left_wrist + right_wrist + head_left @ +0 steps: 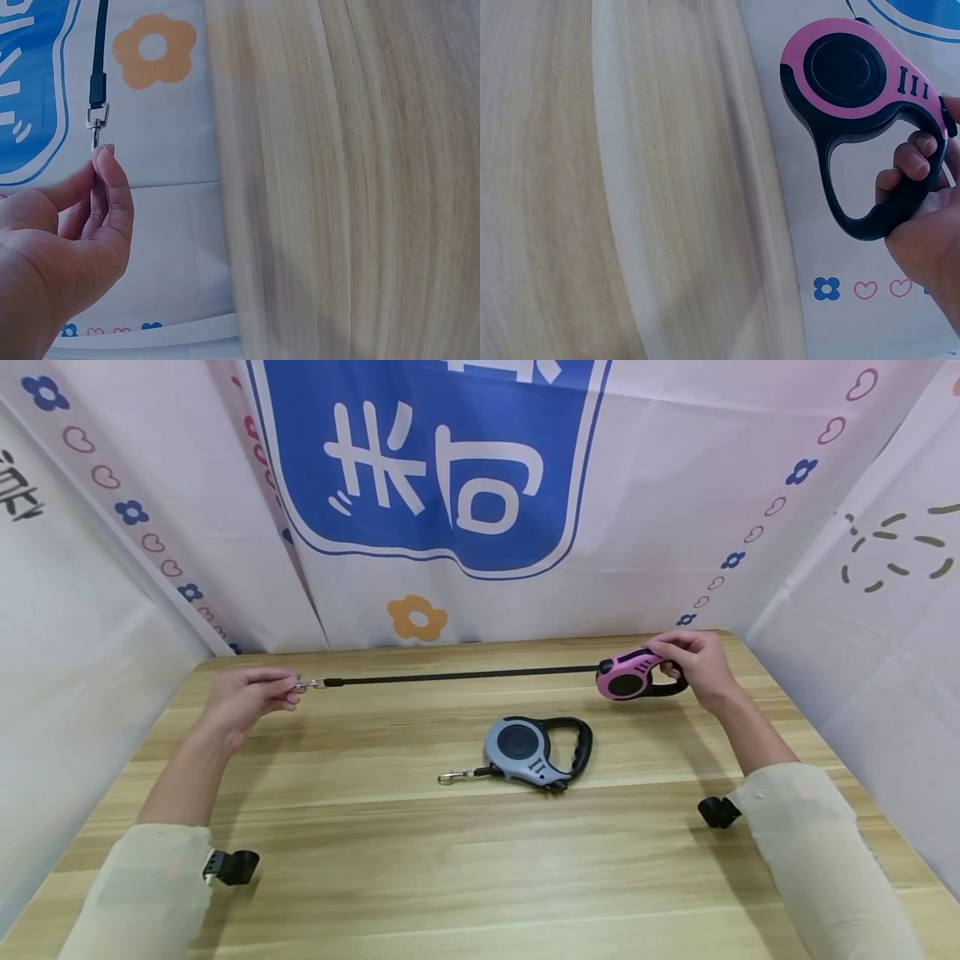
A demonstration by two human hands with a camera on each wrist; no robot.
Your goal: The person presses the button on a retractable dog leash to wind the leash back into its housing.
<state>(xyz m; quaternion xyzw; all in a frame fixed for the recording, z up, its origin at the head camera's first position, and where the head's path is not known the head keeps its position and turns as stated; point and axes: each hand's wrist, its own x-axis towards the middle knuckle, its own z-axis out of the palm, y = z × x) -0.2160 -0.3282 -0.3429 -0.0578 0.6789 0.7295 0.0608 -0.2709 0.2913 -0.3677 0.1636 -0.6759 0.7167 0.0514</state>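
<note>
My right hand grips the black handle of a pink and black retractable dog leash over the table's far right part. In the right wrist view, fingers curl through the handle loop of the pink leash. A black strap runs out of its casing, straight across to the left. At the strap's other end, my left hand pinches the metal snap hook between thumb and fingertips. The left wrist view shows the hook partly hidden by the fingers. A grey-blue retractable leash lies on the table between the hands.
The grey-blue leash's metal clip points left on the wooden table. Printed cloth hangs behind the table's back edge, with more cloth at both sides. Small black cameras sit at both sleeves.
</note>
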